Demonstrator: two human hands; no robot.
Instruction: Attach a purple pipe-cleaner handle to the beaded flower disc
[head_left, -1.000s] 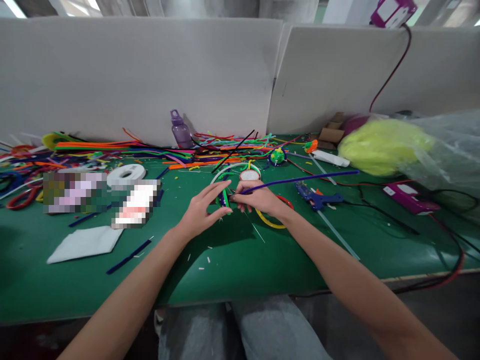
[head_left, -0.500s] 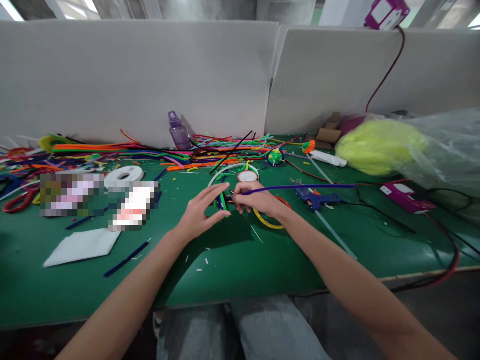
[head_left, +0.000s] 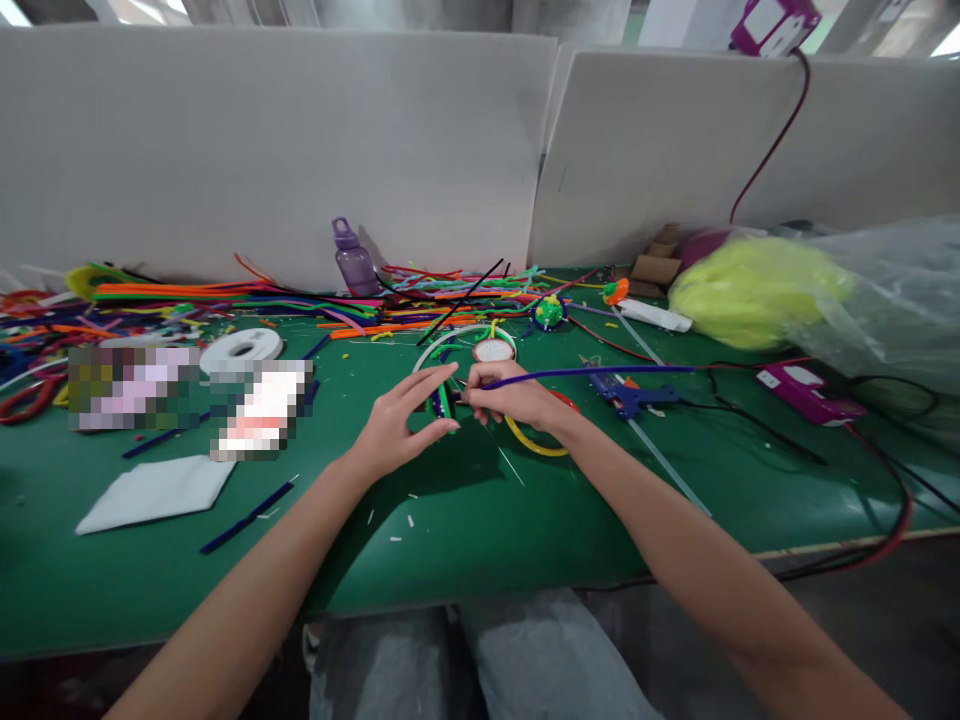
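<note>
No lettering can be read: the white patches on the purple box [head_left: 811, 394] at right are too small, and the pixelated card [head_left: 262, 408] at left shows only blocks.

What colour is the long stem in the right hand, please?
The long stem is deep blue, showing best in the head view.

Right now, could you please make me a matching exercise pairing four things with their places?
1. Long blue strip
2. Purple bottle
3. Glue gun
4. White cloth

A. Standing near the pale panel
B. Lying flat, left of the left forearm
C. Held in the right hand
D. Lying beyond the right forearm

Pairs: 1-C, 2-A, 3-D, 4-B
</note>
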